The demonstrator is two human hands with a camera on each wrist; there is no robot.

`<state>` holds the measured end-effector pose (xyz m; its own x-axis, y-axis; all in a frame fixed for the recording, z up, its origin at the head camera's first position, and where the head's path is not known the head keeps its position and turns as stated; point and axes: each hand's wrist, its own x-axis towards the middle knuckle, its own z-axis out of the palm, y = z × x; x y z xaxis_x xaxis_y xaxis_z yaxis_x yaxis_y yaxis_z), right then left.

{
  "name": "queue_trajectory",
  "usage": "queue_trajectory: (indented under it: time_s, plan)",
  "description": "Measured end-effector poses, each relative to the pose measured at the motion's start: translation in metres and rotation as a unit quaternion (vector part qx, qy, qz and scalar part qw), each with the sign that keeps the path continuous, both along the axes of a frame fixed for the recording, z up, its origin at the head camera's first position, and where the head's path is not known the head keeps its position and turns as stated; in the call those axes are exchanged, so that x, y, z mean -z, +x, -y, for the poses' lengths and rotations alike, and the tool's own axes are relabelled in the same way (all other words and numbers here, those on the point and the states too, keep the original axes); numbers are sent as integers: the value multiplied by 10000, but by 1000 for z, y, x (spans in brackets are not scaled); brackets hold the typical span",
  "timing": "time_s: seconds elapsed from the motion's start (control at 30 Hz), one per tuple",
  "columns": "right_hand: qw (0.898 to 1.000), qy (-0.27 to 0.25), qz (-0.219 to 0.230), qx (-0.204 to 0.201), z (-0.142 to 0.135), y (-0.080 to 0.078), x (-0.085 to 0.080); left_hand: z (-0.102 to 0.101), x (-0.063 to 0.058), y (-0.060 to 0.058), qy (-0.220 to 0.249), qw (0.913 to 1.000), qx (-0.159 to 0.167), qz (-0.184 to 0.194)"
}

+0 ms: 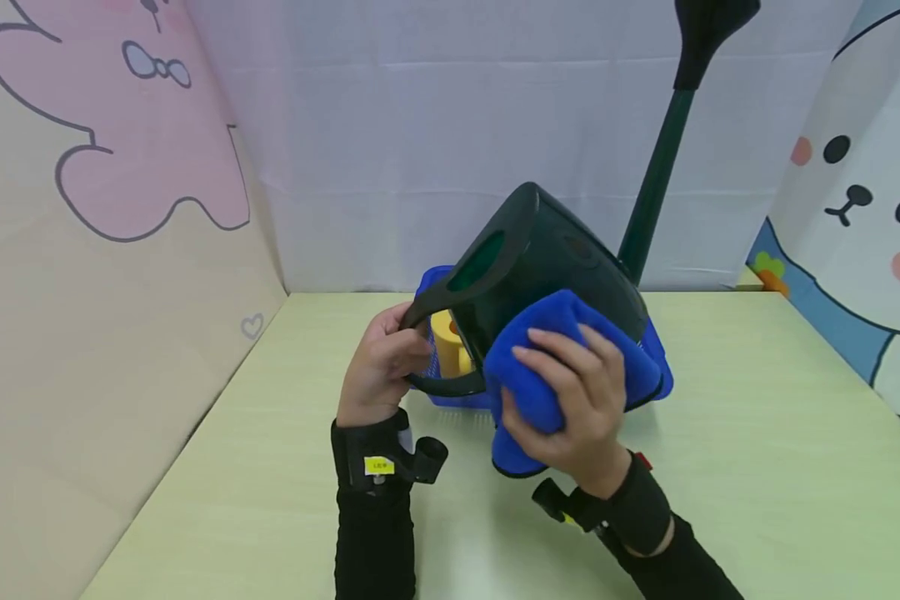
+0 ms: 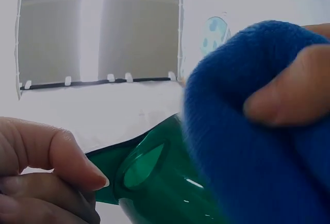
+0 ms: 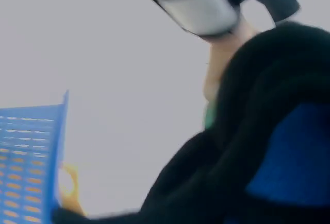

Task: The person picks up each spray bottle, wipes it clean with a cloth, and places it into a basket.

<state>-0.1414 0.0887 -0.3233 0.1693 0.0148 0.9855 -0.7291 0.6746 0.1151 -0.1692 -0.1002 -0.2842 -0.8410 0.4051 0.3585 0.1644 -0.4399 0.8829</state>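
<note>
A dark green watering can (image 1: 562, 258) is held tilted above the table, its long spout rising to the upper right. My left hand (image 1: 386, 358) grips the can's loop handle at its left end. In my right hand (image 1: 577, 392) a blue cloth (image 1: 528, 358) with dark edging is bunched and lies against the can's lower side. The left wrist view shows the cloth (image 2: 221, 116) close up, a thumb pressed into it, beside the translucent green can (image 2: 165, 177). Folds of cloth (image 3: 289, 157) fill much of the right wrist view.
Behind the can stands a blue plastic basket (image 1: 663, 358) with slotted sides, partly hidden. A yellow object (image 1: 446, 333) shows inside it, its kind unclear. The pale table (image 1: 270, 483) meets a white cloth backdrop (image 1: 420, 167) and printed side panels.
</note>
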Motion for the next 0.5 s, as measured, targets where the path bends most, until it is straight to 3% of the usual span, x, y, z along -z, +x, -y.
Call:
queue_trajectory:
  time_s: [0.13, 0.23, 0.37, 0.5]
  plan:
    - [9921, 1080, -289, 563, 16, -1, 13, -3, 0, 2, 11, 9999, -76, 117]
    - [9846, 1469, -456, 837, 24, -1, 19, -5, -1, 3, 28, 9999, -68, 121]
    - [9821, 1510, -676, 895, 26, -3, 20, -5, -3, 4, 32, 10000, 8, 46]
    - [9909, 915, -858, 493, 20, -7, 13, -5, -4, 4, 92, 9999, 128, -30]
